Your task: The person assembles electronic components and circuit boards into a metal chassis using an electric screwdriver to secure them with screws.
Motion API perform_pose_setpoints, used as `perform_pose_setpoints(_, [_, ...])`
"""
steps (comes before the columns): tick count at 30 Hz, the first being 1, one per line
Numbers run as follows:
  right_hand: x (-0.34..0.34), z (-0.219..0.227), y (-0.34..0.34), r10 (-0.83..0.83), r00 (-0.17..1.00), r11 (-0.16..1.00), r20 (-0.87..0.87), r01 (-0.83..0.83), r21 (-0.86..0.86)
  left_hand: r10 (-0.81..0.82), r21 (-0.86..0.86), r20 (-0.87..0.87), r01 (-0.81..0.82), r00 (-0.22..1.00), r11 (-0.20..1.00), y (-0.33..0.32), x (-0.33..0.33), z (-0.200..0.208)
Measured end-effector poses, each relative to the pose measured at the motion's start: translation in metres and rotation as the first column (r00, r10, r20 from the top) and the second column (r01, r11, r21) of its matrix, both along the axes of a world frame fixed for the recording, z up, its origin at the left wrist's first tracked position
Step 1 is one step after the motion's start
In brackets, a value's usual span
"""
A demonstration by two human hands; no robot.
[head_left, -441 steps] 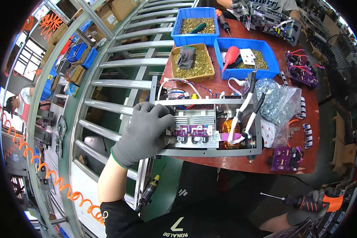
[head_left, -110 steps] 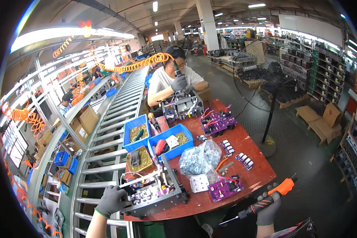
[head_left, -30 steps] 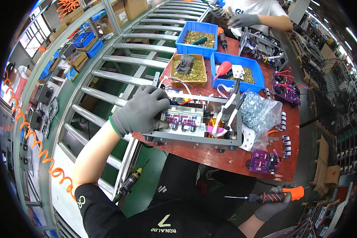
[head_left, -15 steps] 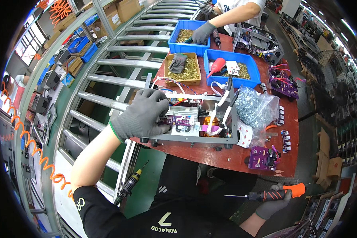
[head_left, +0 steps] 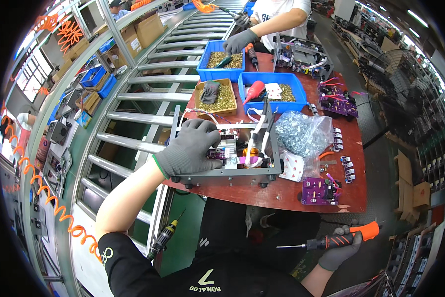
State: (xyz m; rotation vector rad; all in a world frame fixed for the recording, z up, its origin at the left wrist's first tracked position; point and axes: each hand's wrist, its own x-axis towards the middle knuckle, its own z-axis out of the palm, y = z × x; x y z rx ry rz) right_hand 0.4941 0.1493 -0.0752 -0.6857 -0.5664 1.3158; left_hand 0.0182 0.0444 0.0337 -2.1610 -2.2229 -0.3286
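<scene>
My left hand (head_left: 189, 149), in a grey glove, reaches into an open metal equipment case (head_left: 222, 177). Its thumb and curled fingers close round a small purple circuit board (head_left: 216, 154) inside; the fingertips are partly hidden. White cables (head_left: 252, 144) stand up beside a copper coil (head_left: 250, 152) at the right of the case. Low on the right, away from the table, my gloved right hand (head_left: 339, 253) is wrapped round an orange and black electric screwdriver (head_left: 337, 241). The screwdriver's bit points left and touches nothing.
The red table (head_left: 252, 197) bears blue bins (head_left: 301, 105) of screws, a yellow bin (head_left: 197, 101), a bag of metal parts (head_left: 301, 131) and another purple board (head_left: 319, 192). A roller conveyor (head_left: 133, 143) runs left. Another screwdriver (head_left: 163, 238) hangs below. A co-worker's gloved hand (head_left: 240, 40) is over the far bin.
The view has shifted a little, so the table and case sit further left. My left hand stays in the case and my right hand keeps the screwdriver. The co-worker's hand has lifted slightly from the far bin.
</scene>
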Motion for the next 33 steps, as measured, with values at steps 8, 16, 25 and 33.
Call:
perform_pose_setpoints(8, [-0.003,0.007,-0.007,-0.112,0.994,0.985,-0.013,0.109,-0.135,-0.058,0.117,0.038,0.053,0.998,0.992,0.001,0.004,-0.006])
perform_pose_setpoints(16, [-0.006,0.017,-0.017,-0.077,0.987,0.989,-0.142,0.058,-0.136,0.025,0.046,0.052,-0.028,0.998,0.999,0.003,0.016,0.0])
perform_pose_setpoints(25, [0.008,0.008,-0.035,-0.053,0.98,0.99,-0.19,0.027,-0.138,0.119,0.041,0.028,-0.12,0.993,0.992,-0.005,0.007,-0.002])
perform_pose_setpoints(33, [0.018,0.002,-0.039,-0.062,0.973,0.992,-0.221,0.035,-0.122,0.04,0.068,-0.146,-0.03,0.988,0.997,-0.005,0.017,0.01])
